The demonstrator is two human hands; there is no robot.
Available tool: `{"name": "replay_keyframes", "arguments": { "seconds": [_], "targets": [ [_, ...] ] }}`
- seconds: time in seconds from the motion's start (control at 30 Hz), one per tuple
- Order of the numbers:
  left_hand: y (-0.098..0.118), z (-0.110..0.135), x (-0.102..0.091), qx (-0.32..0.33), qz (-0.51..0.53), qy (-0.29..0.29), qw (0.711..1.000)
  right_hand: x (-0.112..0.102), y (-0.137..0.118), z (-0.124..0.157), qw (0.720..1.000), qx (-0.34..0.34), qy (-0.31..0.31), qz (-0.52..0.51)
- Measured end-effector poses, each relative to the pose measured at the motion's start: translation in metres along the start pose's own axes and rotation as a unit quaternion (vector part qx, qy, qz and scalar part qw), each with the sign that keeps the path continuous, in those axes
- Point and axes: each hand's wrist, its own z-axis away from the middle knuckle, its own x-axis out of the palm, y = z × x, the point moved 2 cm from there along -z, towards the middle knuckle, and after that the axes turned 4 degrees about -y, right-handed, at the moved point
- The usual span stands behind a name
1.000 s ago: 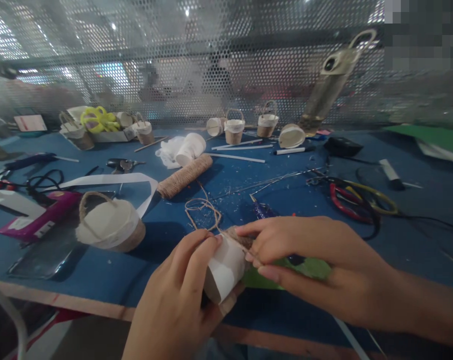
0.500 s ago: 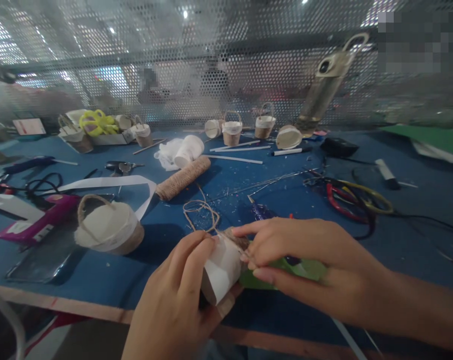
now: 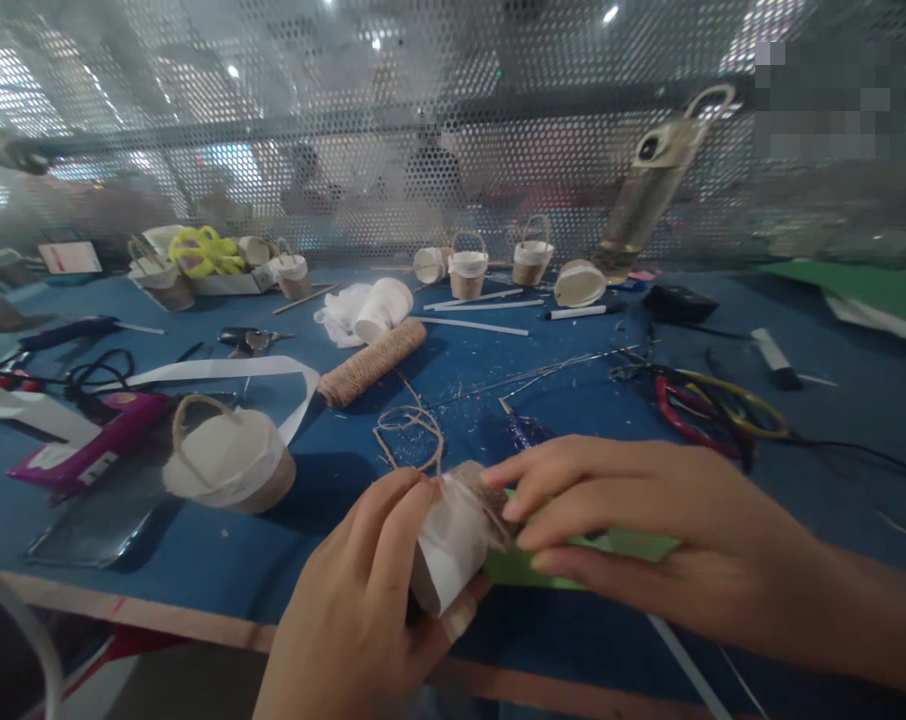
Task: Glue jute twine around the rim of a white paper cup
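Note:
My left hand (image 3: pixel 378 590) is wrapped round a white paper cup (image 3: pixel 453 560) lying on its side, open end toward me. Brown twine (image 3: pixel 468 480) is wound about the cup's far end. At that wound end, the bent fingers of my right hand (image 3: pixel 595 510) press on the twine, thumb below; the fingertips partly hide the strand. A loose loop of twine (image 3: pixel 415 430) runs back to a twine spool (image 3: pixel 374 362). Left of my hands stands a finished-looking small basket (image 3: pixel 232 460) with a twine handle and white lace rim. Beneath my right hand lies a green sheet (image 3: pixel 528 570).
A purple glue gun (image 3: pixel 104 440) and a dark phone-like slab (image 3: pixel 85 525) lie left. Red-and-yellow-handled pliers (image 3: pixel 693 410) lie right. Small baskets (image 3: pixel 468 278), a leaning bottle (image 3: pixel 644 195) and a yellow flower-shaped item (image 3: pixel 207 252) stand before the perforated metal screen (image 3: pixel 348 170).
My right fingers have shifted slightly right along the wound end, and more of the twine there shows. My left hand keeps its hold on the cup. The view has shifted slightly.

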Motion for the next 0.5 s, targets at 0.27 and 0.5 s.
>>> {"name": "replay_keyframes", "arguments": {
  "seconds": [0.27, 0.5],
  "targets": [
    [0.001, 0.000, -0.002, -0.004, -0.010, 0.004, 1.000, -0.028, 0.036, 0.049, 0.959, 0.081, 0.024, 0.270],
    [-0.008, 0.012, 0.002, -0.013, 0.021, -0.034, 0.999, -0.016, 0.056, 0.068, 0.953, 0.084, -0.058, 0.287]
  ]
}}
